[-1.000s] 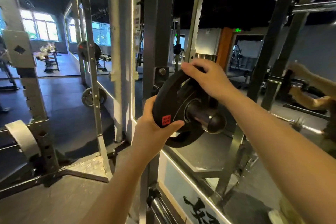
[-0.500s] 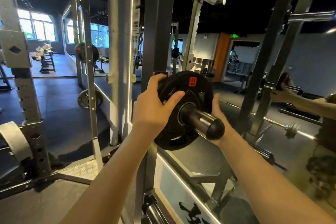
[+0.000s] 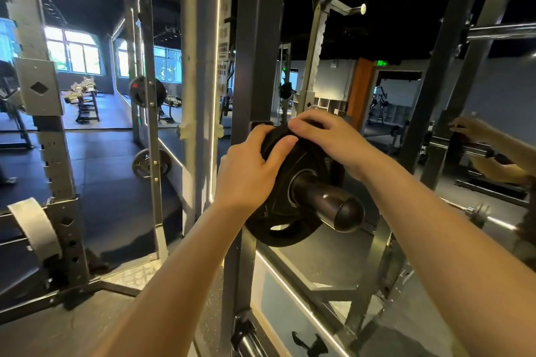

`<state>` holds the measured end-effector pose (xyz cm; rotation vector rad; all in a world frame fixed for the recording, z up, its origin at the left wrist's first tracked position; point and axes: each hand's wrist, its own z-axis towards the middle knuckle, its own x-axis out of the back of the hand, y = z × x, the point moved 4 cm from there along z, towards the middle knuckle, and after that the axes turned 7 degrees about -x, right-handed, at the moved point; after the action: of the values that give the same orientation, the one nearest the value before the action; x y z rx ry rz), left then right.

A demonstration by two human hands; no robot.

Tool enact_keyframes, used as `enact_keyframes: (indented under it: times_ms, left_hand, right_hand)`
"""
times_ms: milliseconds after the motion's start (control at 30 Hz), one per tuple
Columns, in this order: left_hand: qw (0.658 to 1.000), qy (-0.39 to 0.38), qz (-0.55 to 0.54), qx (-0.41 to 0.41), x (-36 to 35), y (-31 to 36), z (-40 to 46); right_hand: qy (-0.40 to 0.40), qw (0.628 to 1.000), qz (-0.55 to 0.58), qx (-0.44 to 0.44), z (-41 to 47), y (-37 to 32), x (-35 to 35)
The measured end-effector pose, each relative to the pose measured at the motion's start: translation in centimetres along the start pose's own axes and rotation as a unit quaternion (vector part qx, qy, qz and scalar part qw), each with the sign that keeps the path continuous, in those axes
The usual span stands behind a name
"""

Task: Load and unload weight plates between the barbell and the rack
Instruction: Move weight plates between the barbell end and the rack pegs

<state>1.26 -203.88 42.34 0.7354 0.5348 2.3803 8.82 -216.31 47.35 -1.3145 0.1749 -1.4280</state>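
A small black weight plate (image 3: 285,223) hangs on a thick dark storage peg (image 3: 333,206) that sticks out of the rack's upright post (image 3: 255,52). The plate sits far back on the peg, close to the post. My left hand (image 3: 249,174) grips the plate's upper left rim, thumb across the front face. My right hand (image 3: 333,139) lies over the top rim, fingers curled onto it. The peg's rounded end points toward me, bare.
A mirror behind the rack reflects my arms (image 3: 487,148) and a barbell (image 3: 499,32). Another rack post (image 3: 55,168) with a strap stands at the left. Plates (image 3: 150,164) hang on a far rack. A lower peg (image 3: 249,342) juts out near the floor.
My right hand came from under the plate's right side to its top rim. The plate has turned on the peg, and its red label is no longer in sight.
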Motion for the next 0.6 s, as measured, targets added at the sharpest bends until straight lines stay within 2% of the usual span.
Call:
enact_keyframes:
  times_ms: [200,367,467,533,600]
  left_hand:
    - [0.996,-0.018,0.084,-0.02,0.0,0.6,1.8]
    - [0.984,-0.07,0.151,-0.067,-0.4,1.8,5.5]
    - [0.975,-0.049,0.197,-0.086,-0.2,2.7,6.6]
    - [0.991,0.011,0.108,-0.078,0.5,2.3,4.8]
    - [0.994,0.103,-0.027,-0.026,0.9,0.4,1.3]
  right_hand:
    - [-0.025,0.987,0.149,-0.057,1.1,2.4,0.4]
    - [0.028,0.965,0.235,-0.111,1.3,5.5,0.1]
    - [0.06,0.95,0.271,-0.143,0.7,7.1,-0.6]
    - [0.083,0.955,0.245,-0.146,0.6,7.6,-0.8]
    - [0.085,0.957,0.231,-0.151,0.4,7.4,-0.8]
